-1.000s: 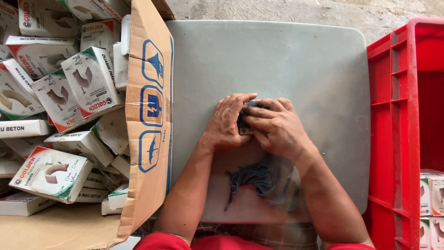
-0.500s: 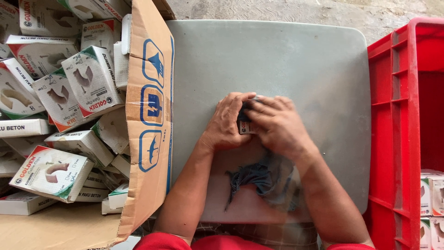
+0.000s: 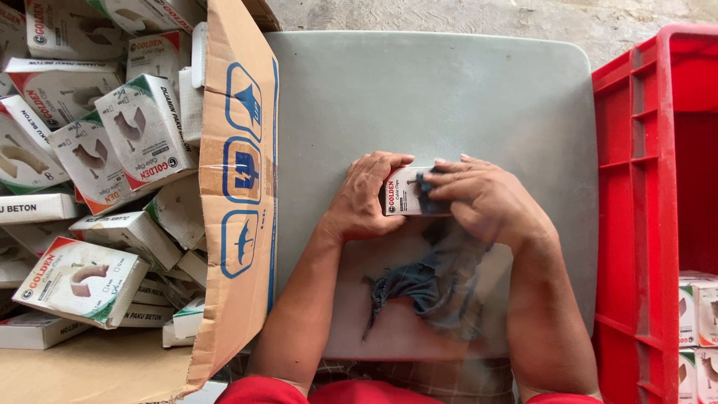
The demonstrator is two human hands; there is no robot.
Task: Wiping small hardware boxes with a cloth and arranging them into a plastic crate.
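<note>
We've got the small box point(image 3: 407, 200) lying lengthwise between both hands, left hand point(image 3: 364, 198) gripping its left end, right hand point(image 3: 486, 198) rubbing the dark rag point(image 3: 428, 193) on top.

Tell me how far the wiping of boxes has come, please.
Done, it seems: a few boxes lie in the red crate on the right. In hand: the left hand holds one small box on the grey table, and the right hand rubs it with a dark cloth. Left: many boxes fill the cardboard carton on the left.
</note>
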